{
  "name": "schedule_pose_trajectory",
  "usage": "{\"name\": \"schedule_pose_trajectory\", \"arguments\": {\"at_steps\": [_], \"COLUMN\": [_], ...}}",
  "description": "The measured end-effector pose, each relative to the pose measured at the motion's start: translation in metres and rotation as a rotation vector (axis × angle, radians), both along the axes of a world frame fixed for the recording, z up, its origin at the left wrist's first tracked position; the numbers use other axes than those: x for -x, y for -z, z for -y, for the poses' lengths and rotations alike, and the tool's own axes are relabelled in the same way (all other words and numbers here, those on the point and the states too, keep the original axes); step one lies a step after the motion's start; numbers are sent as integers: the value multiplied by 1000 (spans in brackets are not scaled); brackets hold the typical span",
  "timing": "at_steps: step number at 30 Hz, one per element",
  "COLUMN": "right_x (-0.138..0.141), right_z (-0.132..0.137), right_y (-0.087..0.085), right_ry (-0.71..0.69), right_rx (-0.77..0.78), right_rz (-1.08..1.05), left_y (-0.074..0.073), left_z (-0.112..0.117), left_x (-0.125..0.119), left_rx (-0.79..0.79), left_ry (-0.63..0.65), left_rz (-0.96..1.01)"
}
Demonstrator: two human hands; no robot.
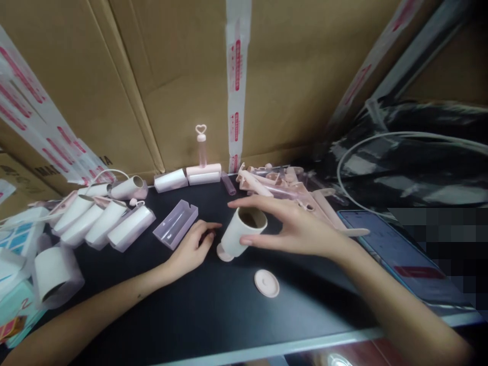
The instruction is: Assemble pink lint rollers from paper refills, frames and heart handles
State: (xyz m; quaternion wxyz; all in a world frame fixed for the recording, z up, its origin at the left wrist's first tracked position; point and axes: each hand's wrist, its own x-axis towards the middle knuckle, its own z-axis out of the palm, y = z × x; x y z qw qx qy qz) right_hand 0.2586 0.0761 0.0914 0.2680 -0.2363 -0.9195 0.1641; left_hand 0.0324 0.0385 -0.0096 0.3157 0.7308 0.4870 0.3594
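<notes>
A white paper roll (240, 233) with a brown core stands tilted on the black table (198, 315), its lower end on a pink round cap (224, 253). My right hand (293, 229) pinches the roll's upper rim between thumb and fingers. My left hand (192, 249) rests on the table just left of the roll, fingers curled, and what they hold, if anything, is hidden. A second pink round cap (267, 283) lies loose in front of the roll. A clear pink cover (176, 224) lies left of my left hand.
Several wrapped white rolls (102, 223) lie at the left, with one larger roll (57, 277) near the table's edge. A heap of pink handles (282, 185) sits at the back right. A phone (396, 254) lies at the right. Cardboard boxes (183, 76) wall the back.
</notes>
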Motion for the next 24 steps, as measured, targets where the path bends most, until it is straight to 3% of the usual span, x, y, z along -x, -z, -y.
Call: {"name": "schedule_pose_trajectory", "arguments": {"at_steps": [5, 12, 24], "right_x": [16, 21, 20], "right_z": [5, 3, 5], "right_y": [14, 23, 21], "right_ry": [-47, -45, -47], "right_rx": [39, 56, -14], "right_rz": [124, 125, 118], "left_y": [2, -4, 0], "left_z": [-5, -3, -4], "left_x": [5, 4, 4], "left_rx": [125, 109, 90], "left_ry": [19, 33, 41], "left_rz": [224, 202, 182]}}
